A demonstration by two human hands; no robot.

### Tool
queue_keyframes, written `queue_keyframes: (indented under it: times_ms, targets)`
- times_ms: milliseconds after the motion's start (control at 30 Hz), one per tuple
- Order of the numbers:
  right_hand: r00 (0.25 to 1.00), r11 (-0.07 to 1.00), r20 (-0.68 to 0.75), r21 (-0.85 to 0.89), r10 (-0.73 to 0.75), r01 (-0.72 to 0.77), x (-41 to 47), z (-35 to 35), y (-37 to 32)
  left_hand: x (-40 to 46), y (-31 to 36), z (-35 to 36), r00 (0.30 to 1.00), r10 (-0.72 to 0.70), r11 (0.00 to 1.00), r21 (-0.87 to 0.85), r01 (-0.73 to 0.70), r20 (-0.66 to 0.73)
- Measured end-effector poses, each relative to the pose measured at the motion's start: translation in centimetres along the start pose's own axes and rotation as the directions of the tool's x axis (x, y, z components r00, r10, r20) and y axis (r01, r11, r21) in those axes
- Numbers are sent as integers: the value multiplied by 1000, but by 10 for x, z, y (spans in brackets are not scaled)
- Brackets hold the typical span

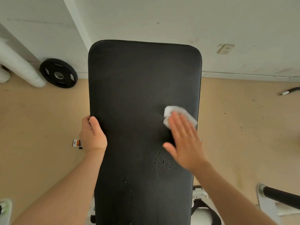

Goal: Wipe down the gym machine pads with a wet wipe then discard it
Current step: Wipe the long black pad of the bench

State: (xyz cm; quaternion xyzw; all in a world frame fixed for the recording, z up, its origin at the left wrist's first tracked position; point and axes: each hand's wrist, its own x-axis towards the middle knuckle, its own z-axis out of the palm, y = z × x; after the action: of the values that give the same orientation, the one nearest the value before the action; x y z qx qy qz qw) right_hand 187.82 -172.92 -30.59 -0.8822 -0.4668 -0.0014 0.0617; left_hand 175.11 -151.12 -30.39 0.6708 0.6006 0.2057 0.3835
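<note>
Right hand (183,140) flat on wipe (178,113)

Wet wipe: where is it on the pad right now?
In the head view the wet wipe lies on the black pad near its right edge, pressed flat under the right hand fingers.

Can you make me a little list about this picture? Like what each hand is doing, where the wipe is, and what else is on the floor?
left hand: grips the left edge of the black pad
right hand: flat, straight fingers pressing the wipe
wet wipe: white, crumpled, on the pad's right side
pad surface: water droplets near the right hand
floor: black weight plate leaning at the wall
wall: socket
</note>
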Motion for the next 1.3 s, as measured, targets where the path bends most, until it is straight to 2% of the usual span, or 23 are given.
queue_keyframes:
  times_ms: [67, 133, 233, 433, 567, 633, 700, 767, 867, 933, 1033, 1133, 1200, 1267, 1300]
  targets:
    - [993, 996, -77, 14, 89, -88, 21, -8, 20, 0, 0, 1, 1000, 2, 1000, 6, -2, -6]
    - [992, 996, -88, 29, 92, -90, 32, -14, 33, 1, 0, 1, 1000, -3, 1000, 13, 3, -5]
    - [998, 998, -49, 41, 50, -48, 21, -7, 36, 0, 0, 0, 1000, -11, 1000, 2, 11, -1]
    - [997, 995, 43, 79, -56, 53, -44, 29, -13, -1, 1, -1, 1000, -16, 1000, -5, 16, 10]
    - [990, 986, -17, 87, -140, 141, -39, 30, -15, -1, 0, 0, 1000, -13, 1000, -5, 13, 14]
    - [995, 992, -73, 102, -61, 69, -27, 24, -4, -1, -2, 0, 1000, -9, 1000, -9, 9, 13]
    - [988, 990, -119, 114, 99, -85, -13, 16, 10, -2, -2, 0, 1000, 5, 1000, -18, -5, 14]
    - [975, 977, -89, 73, 204, -198, -7, 11, 16, -4, -2, -2, 1000, -8, 999, -35, 9, 28]
    - [973, 973, -27, 49, 228, -226, -13, 14, 5, -5, -3, -6, 988, -96, 983, -143, 114, 124]
    - [980, 978, -6, 69, 197, -196, -19, 21, -21, -5, -6, -11, 954, -169, 932, -274, 237, 249]
    - [993, 991, 7, 63, 119, -119, -22, 33, -71, -9, -14, -22, 873, -201, 878, -313, 361, 444]
    - [1000, 1000, 12, 11, -2, 2, -15, 41, -115, -8, -31, -31, 803, -124, 876, -315, 364, 582]
    - [998, 998, 12, -28, -61, 61, -11, 43, -120, -3, -41, -37, 738, -46, 885, -315, 342, 673]
    - [999, 998, -20, -39, -46, 45, -10, 40, -107, -1, -47, -45, 685, -2, 896, -303, 325, 728]
    - [999, 1000, -37, -30, 8, -9, -11, 37, -98, 0, -49, -48, 669, 10, 903, -294, 313, 744]
